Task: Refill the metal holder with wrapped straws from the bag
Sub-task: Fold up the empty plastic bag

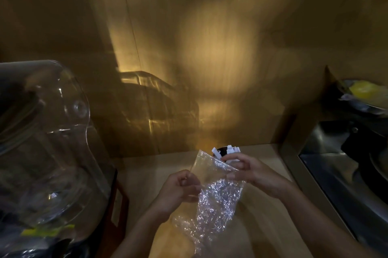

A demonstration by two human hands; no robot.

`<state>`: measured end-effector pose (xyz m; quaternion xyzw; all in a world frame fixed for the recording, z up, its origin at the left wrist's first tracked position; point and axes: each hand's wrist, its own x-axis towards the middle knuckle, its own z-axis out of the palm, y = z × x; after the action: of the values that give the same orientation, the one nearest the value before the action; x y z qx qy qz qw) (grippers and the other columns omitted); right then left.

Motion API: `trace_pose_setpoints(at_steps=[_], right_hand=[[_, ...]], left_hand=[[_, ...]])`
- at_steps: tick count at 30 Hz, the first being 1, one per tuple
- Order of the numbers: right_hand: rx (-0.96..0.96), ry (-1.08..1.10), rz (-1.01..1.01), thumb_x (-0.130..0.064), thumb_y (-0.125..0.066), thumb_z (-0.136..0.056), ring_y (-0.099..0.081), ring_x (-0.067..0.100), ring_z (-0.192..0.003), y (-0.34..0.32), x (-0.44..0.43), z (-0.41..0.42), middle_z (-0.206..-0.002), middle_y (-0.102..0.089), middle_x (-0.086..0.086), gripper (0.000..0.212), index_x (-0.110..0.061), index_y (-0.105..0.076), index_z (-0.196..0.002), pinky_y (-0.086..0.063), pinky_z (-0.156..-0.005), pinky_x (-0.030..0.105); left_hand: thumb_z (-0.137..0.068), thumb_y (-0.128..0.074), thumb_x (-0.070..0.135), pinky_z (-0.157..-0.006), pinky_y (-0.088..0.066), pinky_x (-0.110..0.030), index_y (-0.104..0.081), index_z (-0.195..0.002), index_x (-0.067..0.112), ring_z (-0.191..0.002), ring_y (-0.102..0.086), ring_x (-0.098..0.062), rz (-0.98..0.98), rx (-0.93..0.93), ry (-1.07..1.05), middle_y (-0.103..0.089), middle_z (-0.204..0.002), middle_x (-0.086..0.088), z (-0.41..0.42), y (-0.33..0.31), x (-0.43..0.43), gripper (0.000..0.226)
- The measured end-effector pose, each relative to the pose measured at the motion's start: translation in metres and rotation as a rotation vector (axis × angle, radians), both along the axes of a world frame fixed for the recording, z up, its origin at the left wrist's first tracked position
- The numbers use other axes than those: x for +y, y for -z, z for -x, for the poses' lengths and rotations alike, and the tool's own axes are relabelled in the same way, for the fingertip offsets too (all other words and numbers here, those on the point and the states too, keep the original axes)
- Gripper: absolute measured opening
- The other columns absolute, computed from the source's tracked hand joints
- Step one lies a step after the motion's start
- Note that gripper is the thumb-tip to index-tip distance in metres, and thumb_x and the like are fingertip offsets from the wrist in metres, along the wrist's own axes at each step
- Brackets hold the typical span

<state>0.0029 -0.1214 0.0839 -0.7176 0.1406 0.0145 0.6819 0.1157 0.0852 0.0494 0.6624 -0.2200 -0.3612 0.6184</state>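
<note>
Two bare forearms reach up from the bottom of the frame over a pale wooden counter, hands raised and turned toward each other around a crinkled clear plastic bag. The left hand is curled into a loose fist, thumb and forefinger pinched on the bag's left edge just below its mouth. The right hand comes in from the other side with fingers bent, gripping the bag's upper right edge — the forefinger and thumb sit right at the opening. The bag hangs between the two hands, its lower part bunched and glittering with reflections; what is left inside cannot be made out through the creases.

Just behind the right hand's fingertips stands the metal holder, a dark round cup at the back of the counter against the wall, with the white paper ends of wrapped straws standing upright in it and poking above the rim.

To the left, a large clear plastic dome sits on a dark stand. To the right, past the counter's edge, lies a stainless steel sink, and above it a shelf holds something yellow — too blurred to identify. A warm patch of light falls on the brown panelled wall behind.
</note>
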Motion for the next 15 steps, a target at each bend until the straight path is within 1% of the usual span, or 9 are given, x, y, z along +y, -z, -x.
trace_pose_setpoints(at_steps=[2, 4, 6, 7, 10, 12, 13, 14, 15], right_hand=[[-0.012, 0.086, -0.072, -0.016, -0.082, -0.059, -0.063, 0.024, -0.093, 0.014, 0.007, 0.002, -0.113, -0.064, 0.009, 0.050, -0.021, -0.065, -0.105, -0.046, -0.079, 0.030], [-0.015, 0.176, -0.132, -0.017, -0.078, -0.059, -0.058, 0.027, -0.090, 0.029, 0.016, -0.001, -0.119, -0.059, 0.016, 0.052, -0.022, -0.064, -0.108, -0.041, -0.078, 0.035], [-0.025, 0.249, -0.232, -0.014, -0.076, -0.061, -0.062, 0.028, -0.091, 0.043, 0.028, -0.004, -0.121, -0.058, 0.021, 0.057, -0.022, -0.059, -0.115, -0.046, -0.078, 0.035], [-0.035, 0.281, -0.315, -0.012, -0.075, -0.062, -0.065, 0.028, -0.093, 0.051, 0.034, -0.006, -0.119, -0.059, 0.020, 0.061, -0.022, -0.056, -0.118, -0.050, -0.076, 0.036], [-0.064, 0.368, -0.530, -0.013, -0.073, -0.063, -0.062, 0.033, -0.101, 0.068, 0.050, -0.011, -0.123, -0.058, 0.015, 0.072, -0.023, -0.046, -0.129, -0.051, -0.079, 0.044], [-0.052, 0.359, -0.529, -0.018, -0.077, -0.061, -0.052, 0.028, -0.117, 0.077, 0.059, -0.013, -0.135, -0.050, 0.007, 0.079, -0.033, -0.043, -0.131, -0.044, -0.095, 0.048], [-0.054, 0.316, -0.525, -0.020, -0.080, -0.059, -0.047, 0.023, -0.124, 0.079, 0.065, -0.014, -0.139, -0.046, -0.001, 0.082, -0.038, -0.043, -0.130, -0.039, -0.102, 0.047], [-0.054, 0.264, -0.523, -0.021, -0.084, -0.057, -0.046, 0.013, -0.125, 0.081, 0.070, -0.015, -0.138, -0.047, -0.011, 0.084, -0.042, -0.044, -0.128, -0.040, -0.102, 0.040], [-0.046, 0.226, -0.520, -0.020, -0.086, -0.053, -0.050, 0.001, -0.119, 0.083, 0.074, -0.017, -0.129, -0.054, -0.022, 0.083, -0.044, -0.046, -0.123, -0.046, -0.093, 0.030]], left_hand=[[-0.073, -0.069, -0.005, -0.054, -0.055, -0.027, -0.059, -0.053, 0.020, -0.058, -0.062, -0.012, 0.024, 0.043, -0.040, -0.056, -0.063, -0.002, -0.001, 0.003, 0.003, 0.033], [-0.072, -0.068, -0.007, -0.054, -0.056, -0.029, -0.051, -0.053, 0.020, -0.059, -0.063, -0.012, 0.020, 0.082, -0.079, -0.058, -0.061, 0.003, 0.000, 0.008, 0.005, 0.037], [-0.071, -0.068, -0.007, -0.056, -0.054, -0.032, -0.047, -0.062, 0.014, -0.062, -0.062, -0.015, 0.015, 0.118, -0.126, -0.056, -0.064, 0.002, 0.000, 0.014, 0.007, 0.032], [-0.071, -0.067, -0.008, -0.056, -0.053, -0.032, -0.046, -0.064, 0.013, -0.064, -0.061, -0.016, 0.017, 0.136, -0.151, -0.056, -0.066, 0.001, 0.000, 0.017, 0.008, 0.031], [-0.074, -0.063, -0.010, -0.055, -0.054, -0.032, -0.047, -0.065, 0.013, -0.063, -0.060, -0.015, 0.040, 0.206, -0.212, -0.054, -0.069, -0.001, -0.003, 0.025, 0.017, 0.029], [-0.074, -0.066, -0.006, -0.054, -0.057, -0.033, -0.049, -0.080, 0.008, -0.063, -0.060, -0.014, 0.054, 0.228, -0.243, -0.055, -0.071, -0.003, -0.005, 0.029, 0.023, 0.022], [-0.074, -0.067, -0.004, -0.056, -0.057, -0.034, -0.050, -0.083, 0.007, -0.063, -0.061, -0.014, 0.061, 0.241, -0.257, -0.056, -0.072, -0.003, -0.006, 0.031, 0.026, 0.023], [-0.074, -0.068, -0.003, -0.057, -0.058, -0.035, -0.052, -0.083, 0.006, -0.062, -0.062, -0.013, 0.060, 0.247, -0.271, -0.058, -0.071, -0.003, -0.007, 0.033, 0.029, 0.020], [-0.074, -0.068, -0.004, -0.059, -0.057, -0.037, -0.055, -0.079, 0.003, -0.061, -0.061, -0.014, 0.052, 0.252, -0.289, -0.060, -0.069, -0.003, -0.007, 0.035, 0.031, 0.016]])
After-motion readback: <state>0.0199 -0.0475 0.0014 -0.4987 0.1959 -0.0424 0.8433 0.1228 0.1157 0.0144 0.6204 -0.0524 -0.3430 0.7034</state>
